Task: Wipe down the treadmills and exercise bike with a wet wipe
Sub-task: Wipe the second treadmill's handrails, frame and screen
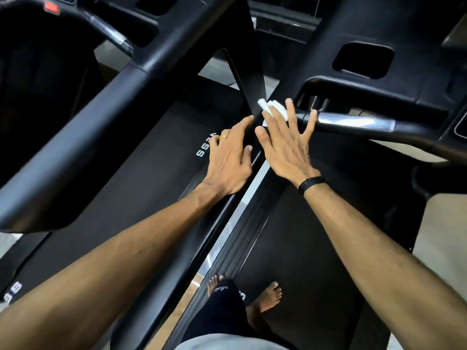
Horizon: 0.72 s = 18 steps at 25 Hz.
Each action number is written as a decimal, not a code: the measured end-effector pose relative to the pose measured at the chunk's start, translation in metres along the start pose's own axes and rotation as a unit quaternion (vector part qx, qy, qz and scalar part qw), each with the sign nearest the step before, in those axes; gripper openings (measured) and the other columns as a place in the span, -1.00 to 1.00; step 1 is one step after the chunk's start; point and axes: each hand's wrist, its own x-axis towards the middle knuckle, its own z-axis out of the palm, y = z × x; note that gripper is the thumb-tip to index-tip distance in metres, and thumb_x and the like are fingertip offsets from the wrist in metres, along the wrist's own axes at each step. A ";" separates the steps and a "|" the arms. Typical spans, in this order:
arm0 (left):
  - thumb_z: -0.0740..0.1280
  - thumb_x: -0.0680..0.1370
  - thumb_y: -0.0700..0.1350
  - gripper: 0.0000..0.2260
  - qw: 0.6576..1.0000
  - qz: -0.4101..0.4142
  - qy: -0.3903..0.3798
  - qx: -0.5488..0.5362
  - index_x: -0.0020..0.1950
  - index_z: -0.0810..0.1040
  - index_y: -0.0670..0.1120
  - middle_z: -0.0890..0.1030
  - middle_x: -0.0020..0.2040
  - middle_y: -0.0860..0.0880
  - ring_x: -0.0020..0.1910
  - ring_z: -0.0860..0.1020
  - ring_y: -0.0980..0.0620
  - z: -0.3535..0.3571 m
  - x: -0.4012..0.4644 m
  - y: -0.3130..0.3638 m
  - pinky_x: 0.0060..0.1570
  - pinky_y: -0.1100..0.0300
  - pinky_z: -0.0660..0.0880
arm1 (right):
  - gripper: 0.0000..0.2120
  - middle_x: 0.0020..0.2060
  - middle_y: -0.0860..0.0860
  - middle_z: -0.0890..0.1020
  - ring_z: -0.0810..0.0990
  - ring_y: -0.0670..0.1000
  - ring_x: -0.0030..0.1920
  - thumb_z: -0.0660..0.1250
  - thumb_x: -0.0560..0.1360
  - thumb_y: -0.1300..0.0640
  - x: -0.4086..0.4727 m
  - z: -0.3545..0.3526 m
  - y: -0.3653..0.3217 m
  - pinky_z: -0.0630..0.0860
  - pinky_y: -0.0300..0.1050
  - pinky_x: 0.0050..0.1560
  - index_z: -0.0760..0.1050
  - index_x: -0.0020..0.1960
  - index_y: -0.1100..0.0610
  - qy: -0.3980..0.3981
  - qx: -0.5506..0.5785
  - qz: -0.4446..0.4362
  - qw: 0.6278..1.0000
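Two black treadmills stand side by side on a pale floor (439, 238), and I am standing barefoot on the belt of the right treadmill (303, 248), looking down along the narrow gap between the machines. The left treadmill (141, 188) lies just beside it, its belt printed with white lettering.

My right hand (285, 147) is spread flat, fingers straight and splayed, pressing the white wet wipe (275, 108) against the black handrail that runs between the two machines. I keep the palm wide, I think, so the wipe stays bunched under my fingertips and covers as much of the rail as possible; only its crumpled upper edge shows past my fingers. A black wristband (312, 184) sits on that wrist.

My left hand (230, 162) rests on the same rail just beside the right one, fingers relaxed and gripping nothing, a ring (223, 136) on one finger. It seems to be there to steady me as I lean forward.

The chrome grip (353, 121) of the right treadmill's console lies just beyond my right fingertips, probably next for wiping.
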 end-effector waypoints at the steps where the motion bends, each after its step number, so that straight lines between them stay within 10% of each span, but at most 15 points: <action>1: 0.22 0.56 -0.17 -0.46 1.000 -0.004 0.003 -0.005 0.55 0.25 -0.05 0.46 0.42 0.06 0.22 0.43 0.03 0.000 -0.001 0.001 0.25 0.02 0.23 | -0.22 0.59 -0.13 0.19 -0.13 0.06 0.63 -0.40 0.59 -0.32 0.000 -0.001 0.000 -0.58 0.19 0.37 0.19 0.59 0.02 -0.003 0.006 -0.002 1.000; 8: 0.16 0.62 -0.10 -0.58 0.995 -0.047 0.071 -0.048 0.49 0.35 -0.09 0.56 0.30 0.05 0.12 0.49 0.04 -0.010 -0.007 0.006 0.24 0.04 0.25 | -0.29 0.59 -0.21 0.13 -0.19 -0.06 0.61 -0.33 0.60 -0.33 -0.037 -0.010 -0.022 -0.61 0.08 0.35 0.16 0.60 -0.06 -0.039 0.080 0.000 0.996; 14: 0.07 0.68 0.02 -0.66 0.955 -0.151 0.135 -0.216 0.01 0.64 0.01 0.69 -0.13 0.10 -0.01 0.61 0.03 -0.050 -0.066 -0.016 0.20 -0.05 0.42 | -0.37 0.59 -0.24 0.08 -0.20 -0.11 0.61 -0.31 0.62 -0.32 -0.100 -0.013 -0.083 -0.58 0.14 0.40 0.10 0.60 -0.14 -0.082 0.083 -0.048 0.992; 18: 0.07 0.68 0.05 -0.56 0.918 -0.201 0.110 -0.323 -0.13 0.68 -0.05 0.70 -0.26 -0.03 -0.11 0.65 0.06 -0.083 -0.136 -0.036 0.03 0.31 0.49 | -0.31 0.59 -0.23 0.10 -0.20 -0.11 0.61 -0.33 0.62 -0.32 -0.144 -0.015 -0.119 -0.60 0.13 0.40 0.17 0.59 -0.04 -0.094 0.098 -0.089 0.987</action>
